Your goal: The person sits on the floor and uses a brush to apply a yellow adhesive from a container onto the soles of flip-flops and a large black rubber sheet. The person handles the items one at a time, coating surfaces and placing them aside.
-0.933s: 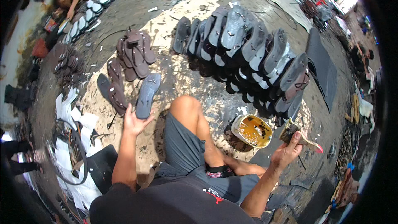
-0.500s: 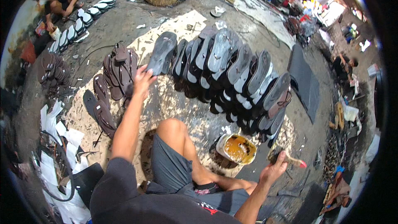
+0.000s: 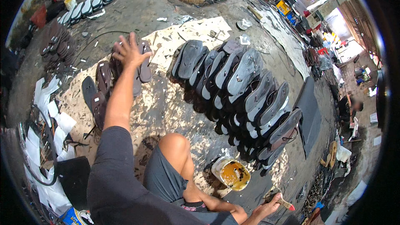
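Now left hand [image 3: 130, 54]: spread and emptied, swung across over brown sandals [image 3: 145, 71].
Grey sole [image 3: 191, 60]: released, leaning at left end of row [image 3: 244, 71].
Right hand [image 3: 266, 209]: still pinching brush [image 3: 285, 203].

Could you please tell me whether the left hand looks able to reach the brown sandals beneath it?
Probably yes: the left hand appears empty, its fingers spread over the brown sandals, and nothing visible blocks the way, though the hand hides whether it already touches them.
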`<action>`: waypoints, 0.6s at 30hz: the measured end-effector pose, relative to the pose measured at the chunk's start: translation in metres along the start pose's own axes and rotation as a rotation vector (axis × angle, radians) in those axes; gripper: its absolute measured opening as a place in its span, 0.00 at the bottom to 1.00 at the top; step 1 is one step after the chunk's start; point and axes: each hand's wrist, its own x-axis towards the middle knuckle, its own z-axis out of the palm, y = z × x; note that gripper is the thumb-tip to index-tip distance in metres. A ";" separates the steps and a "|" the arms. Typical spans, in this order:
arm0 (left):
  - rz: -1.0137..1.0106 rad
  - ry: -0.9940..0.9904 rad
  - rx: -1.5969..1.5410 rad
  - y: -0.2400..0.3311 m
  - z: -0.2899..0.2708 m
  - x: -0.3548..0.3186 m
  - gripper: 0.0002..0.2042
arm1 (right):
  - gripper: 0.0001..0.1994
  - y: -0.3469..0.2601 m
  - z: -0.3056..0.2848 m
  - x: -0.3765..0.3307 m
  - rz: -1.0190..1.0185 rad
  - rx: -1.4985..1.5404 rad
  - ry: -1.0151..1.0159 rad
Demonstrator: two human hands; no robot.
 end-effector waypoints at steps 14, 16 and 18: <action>0.422 -0.274 0.018 -0.117 0.007 -0.035 0.46 | 0.14 -0.034 0.059 -0.022 -0.084 0.099 -0.077; 0.560 -0.285 -0.006 -0.130 -0.019 -0.069 0.39 | 0.13 -0.017 0.046 -0.023 -0.048 0.133 -0.073; 0.661 -0.264 0.028 -0.134 -0.057 -0.110 0.28 | 0.13 -0.012 0.039 -0.024 -0.006 0.118 -0.075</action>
